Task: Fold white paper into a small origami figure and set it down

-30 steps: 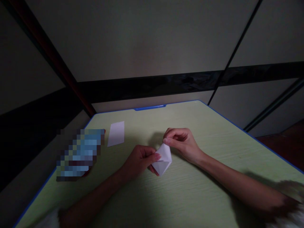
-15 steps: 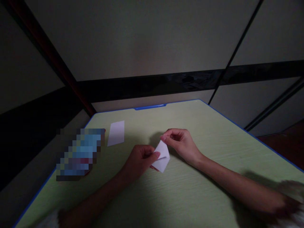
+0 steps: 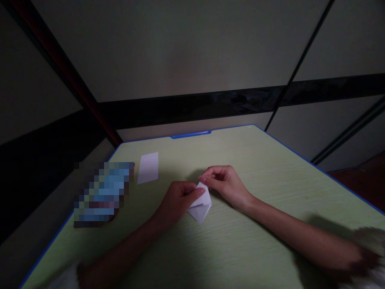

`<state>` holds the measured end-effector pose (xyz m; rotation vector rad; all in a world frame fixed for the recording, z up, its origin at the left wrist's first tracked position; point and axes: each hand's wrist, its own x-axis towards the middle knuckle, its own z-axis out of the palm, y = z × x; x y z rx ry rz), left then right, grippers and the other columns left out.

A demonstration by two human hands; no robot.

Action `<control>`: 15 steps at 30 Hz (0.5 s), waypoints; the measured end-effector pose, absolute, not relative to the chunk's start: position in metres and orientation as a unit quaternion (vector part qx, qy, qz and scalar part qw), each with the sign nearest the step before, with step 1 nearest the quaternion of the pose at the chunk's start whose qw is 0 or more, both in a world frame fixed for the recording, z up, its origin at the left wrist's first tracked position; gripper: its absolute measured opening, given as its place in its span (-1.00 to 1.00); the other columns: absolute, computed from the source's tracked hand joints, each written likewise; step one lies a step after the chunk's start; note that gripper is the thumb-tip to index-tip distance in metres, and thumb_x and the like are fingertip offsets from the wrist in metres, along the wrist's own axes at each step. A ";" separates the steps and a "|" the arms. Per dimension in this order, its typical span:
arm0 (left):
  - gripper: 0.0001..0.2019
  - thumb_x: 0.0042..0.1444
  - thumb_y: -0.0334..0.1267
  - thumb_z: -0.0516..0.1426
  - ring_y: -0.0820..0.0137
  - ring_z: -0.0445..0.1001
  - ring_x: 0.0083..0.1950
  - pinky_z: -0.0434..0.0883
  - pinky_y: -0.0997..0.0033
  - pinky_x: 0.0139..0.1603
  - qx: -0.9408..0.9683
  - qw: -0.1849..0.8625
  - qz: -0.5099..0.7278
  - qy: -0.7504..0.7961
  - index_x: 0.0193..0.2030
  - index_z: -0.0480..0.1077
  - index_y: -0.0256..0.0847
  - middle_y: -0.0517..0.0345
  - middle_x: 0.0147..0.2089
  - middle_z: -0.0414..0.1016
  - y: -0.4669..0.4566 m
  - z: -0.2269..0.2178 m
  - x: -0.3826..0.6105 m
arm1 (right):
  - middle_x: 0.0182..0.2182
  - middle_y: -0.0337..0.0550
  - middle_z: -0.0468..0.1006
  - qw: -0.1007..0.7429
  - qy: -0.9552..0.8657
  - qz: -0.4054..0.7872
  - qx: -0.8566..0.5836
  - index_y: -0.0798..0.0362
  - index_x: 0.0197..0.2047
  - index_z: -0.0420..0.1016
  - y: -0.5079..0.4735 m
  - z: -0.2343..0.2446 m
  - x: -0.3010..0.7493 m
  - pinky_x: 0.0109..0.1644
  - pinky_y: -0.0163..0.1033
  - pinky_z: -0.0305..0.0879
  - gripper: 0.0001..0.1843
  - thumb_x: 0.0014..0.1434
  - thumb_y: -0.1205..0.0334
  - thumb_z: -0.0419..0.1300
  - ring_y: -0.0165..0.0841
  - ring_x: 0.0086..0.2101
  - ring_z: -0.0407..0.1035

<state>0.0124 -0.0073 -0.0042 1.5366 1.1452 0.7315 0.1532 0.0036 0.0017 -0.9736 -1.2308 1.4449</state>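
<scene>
Paper (image 3: 205,200), white and folded into a small four-cornered shape, is between the two hands over the middle of the counter (image 3: 270,172). A crease or flap edge runs across it, with one corner pointing toward the person and another pointing away. The left hand (image 3: 179,199) holds it from the left side, thumb pressed flat on the upper face; the fingers beneath are mostly hidden by the paper. The right hand (image 3: 227,187) pinches the far corner narrowly between thumb and forefinger, its other fingers curled in toward the palm. Whether the near corner touches the counter, I cannot tell. Beyond the left hand and to its left, a flat white sheet (image 3: 148,167) lies on the counter, well apart from both hands. Further left, close to the counter's left edge, lies an object (image 3: 104,196) blurred into blocks, mostly bluish with bits of dark red at its border; what it is cannot be made out. The counter is pale yellow-green with a faint grain and a blue rim, and a blue strip (image 3: 191,135) is set into its far edge. Behind it stand pale panels (image 3: 186,48) crossed by a glossy black band (image 3: 192,105). A fuzzy, light-coloured sleeve (image 3: 371,251) ends along the right forearm.
</scene>
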 end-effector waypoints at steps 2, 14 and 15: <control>-0.67 -0.10 -0.10 0.05 0.61 -0.03 -0.63 -0.08 0.57 -0.64 0.638 0.517 0.306 0.482 -0.70 0.18 -0.29 0.35 -0.70 0.00 -0.007 -0.003 0.013 | -0.70 -0.34 0.35 0.482 -0.507 0.595 -0.396 0.16 -0.64 0.39 0.004 0.002 0.153 -0.59 -0.42 0.01 -0.84 -0.27 0.28 0.29 -0.59 -0.66 0.13; -0.70 -0.14 -0.13 0.09 0.60 -0.01 -0.64 -0.08 0.56 -0.64 0.631 0.502 0.319 0.497 -0.71 0.24 -0.30 0.35 -0.71 0.06 -0.009 -0.002 0.013 | -0.71 -0.34 0.34 0.482 -0.519 0.589 -0.389 0.16 -0.63 0.39 0.004 0.001 0.154 -0.60 -0.43 0.02 -0.85 -0.18 0.27 0.25 -0.60 -0.67 0.13; -0.69 -0.14 -0.13 0.09 0.61 -0.02 -0.64 -0.08 0.56 -0.64 0.630 0.500 0.319 0.500 -0.72 0.23 -0.30 0.35 -0.71 0.05 -0.009 -0.001 0.014 | -0.71 -0.35 0.34 0.481 -0.519 0.589 -0.391 0.16 -0.63 0.39 0.004 0.001 0.154 -0.60 -0.43 0.02 -0.84 -0.18 0.26 0.25 -0.60 -0.67 0.12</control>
